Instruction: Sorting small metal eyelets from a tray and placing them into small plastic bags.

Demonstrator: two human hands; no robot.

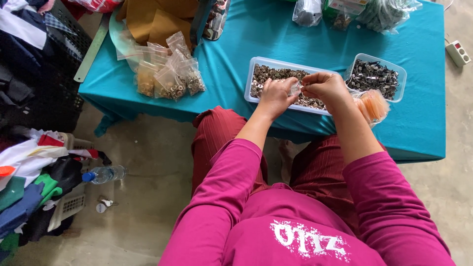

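Observation:
My left hand (275, 96) and my right hand (325, 87) meet over a clear plastic tray (252, 74) filled with small round metal fittings. Both hands pinch a small clear plastic bag (295, 88) between them, just above the tray. A second clear tray (401, 74) of darker metal parts stands to the right. A bundle of orange bags (374, 105) lies under my right wrist. Both trays rest on a low table with a teal cloth (236, 44).
Several small filled clear bags (170, 79) lie at the table's left. Brown paper (152, 19) and a metal ruler (91, 49) sit further left. Larger bags (308, 11) line the far edge. On the floor are a clothes pile (29, 182), water bottle (103, 174) and power strip (458, 52).

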